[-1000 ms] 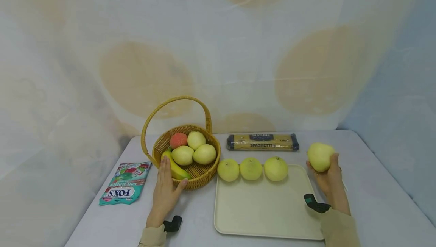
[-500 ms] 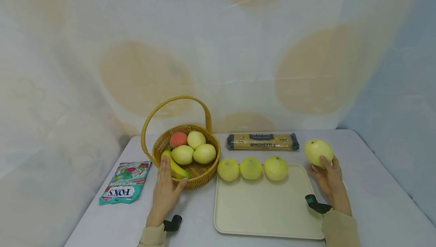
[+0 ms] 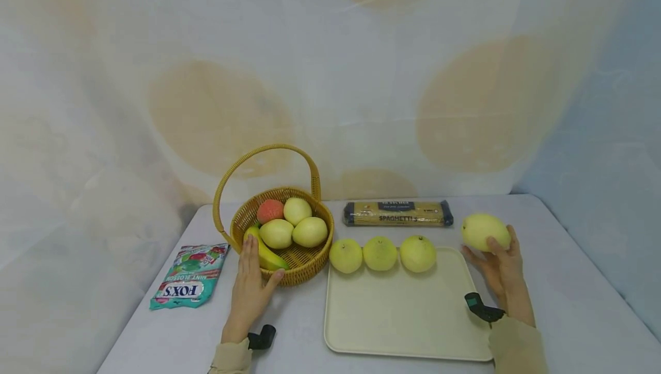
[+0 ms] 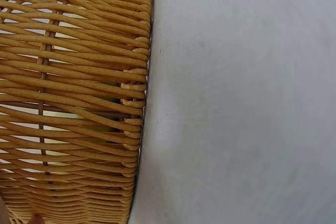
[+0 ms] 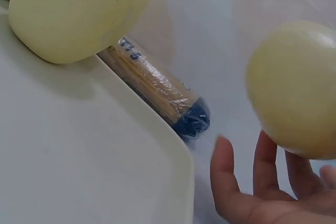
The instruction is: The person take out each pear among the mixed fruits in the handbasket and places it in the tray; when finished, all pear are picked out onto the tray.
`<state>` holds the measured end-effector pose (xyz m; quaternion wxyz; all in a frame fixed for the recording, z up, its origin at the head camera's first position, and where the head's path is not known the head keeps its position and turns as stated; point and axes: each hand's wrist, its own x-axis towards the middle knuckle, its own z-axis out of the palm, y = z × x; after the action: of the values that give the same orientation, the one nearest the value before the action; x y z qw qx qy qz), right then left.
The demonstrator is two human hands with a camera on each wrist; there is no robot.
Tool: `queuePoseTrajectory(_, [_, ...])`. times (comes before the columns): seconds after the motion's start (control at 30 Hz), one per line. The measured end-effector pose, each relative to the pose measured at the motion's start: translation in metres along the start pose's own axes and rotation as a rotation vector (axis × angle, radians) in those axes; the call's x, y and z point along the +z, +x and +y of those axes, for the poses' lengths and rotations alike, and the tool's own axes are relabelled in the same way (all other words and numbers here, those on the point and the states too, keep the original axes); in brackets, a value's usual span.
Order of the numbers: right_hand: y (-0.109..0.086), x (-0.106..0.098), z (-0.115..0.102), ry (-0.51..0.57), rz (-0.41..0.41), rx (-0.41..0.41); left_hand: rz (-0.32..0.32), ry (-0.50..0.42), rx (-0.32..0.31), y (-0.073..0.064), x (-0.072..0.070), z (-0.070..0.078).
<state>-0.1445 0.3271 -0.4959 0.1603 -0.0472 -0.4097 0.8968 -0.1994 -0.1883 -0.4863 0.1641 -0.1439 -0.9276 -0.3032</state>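
Observation:
My right hand [image 3: 501, 265] holds a smooth, pale yellow-green fruit [image 3: 483, 232], longish and rounded, over the tray's back right corner area. In the right wrist view the fruit [image 5: 296, 87] sits above the fingers [image 5: 223, 166], the nearest of which stand apart from it. My left hand [image 3: 249, 288] rests with straight fingers against the near left side of a handled wicker basket [image 3: 304, 273]. Inside the basket are a banana [image 3: 268, 256], a red fruit [image 3: 271, 211] and several pale green fruits [image 3: 310, 232]. The left wrist view shows the woven wall [image 4: 79, 87] close up.
A cream tray [image 3: 403, 322] lies at centre right, with three round yellow-green fruits [image 3: 380, 253] lined up along its back edge. Behind it is a spaghetti packet [image 3: 397, 214]. A green candy bag [image 3: 190, 276] lies left of the basket. A cloth backdrop stands behind the table.
My right hand has turned the fruit: its dimpled end, on top half a second ago, now faces left. The hand has shifted slightly right. My left hand and the basket stay put.

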Motion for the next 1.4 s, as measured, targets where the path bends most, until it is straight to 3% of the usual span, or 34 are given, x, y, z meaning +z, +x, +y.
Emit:
queuePoseTrajectory(0.13, [0.000,0.001,0.001,-0.037,-0.041,0.043,0.007,-0.001,0.003,0.000,-0.001,0.000])
queuePoseTrajectory(0.27, [0.000,0.002,0.005,-0.102,-0.165,0.000,0.010,-0.003,0.009,0.000,-0.003,0.001])
queuePoseTrajectory(0.4, [0.000,0.004,0.011,-0.100,-0.310,-0.057,0.009,-0.001,0.008,0.000,-0.003,0.001])
queuePoseTrajectory(0.5, [0.002,0.004,0.017,-0.215,-0.367,-0.073,0.012,0.002,0.010,0.000,-0.003,0.000])
queuePoseTrajectory(0.6, [0.002,0.005,0.023,-0.392,-0.351,-0.051,0.018,0.011,0.016,-0.001,-0.003,-0.002])
queuePoseTrajectory(0.7, [0.003,0.005,0.027,-0.536,-0.280,-0.015,0.025,0.015,0.019,-0.002,-0.002,-0.004])
queuePoseTrajectory(0.83, [0.005,0.007,0.029,-0.735,-0.183,-0.026,0.032,0.010,0.022,-0.004,-0.003,-0.005])
queuePoseTrajectory(0.93, [0.007,0.008,0.029,-0.819,-0.145,-0.038,0.037,0.007,0.020,-0.005,-0.003,-0.004])
queuePoseTrajectory(1.07, [0.006,0.007,0.025,-0.785,-0.135,-0.040,0.038,0.001,0.016,-0.004,-0.002,-0.004])
queuePoseTrajectory(1.23, [0.000,0.004,0.014,-0.695,-0.162,-0.105,0.035,0.000,0.026,-0.001,0.002,-0.001])
queuePoseTrajectory(1.4, [-0.011,0.001,0.004,-0.691,-0.215,-0.087,0.039,0.004,0.029,-0.001,0.001,-0.002])
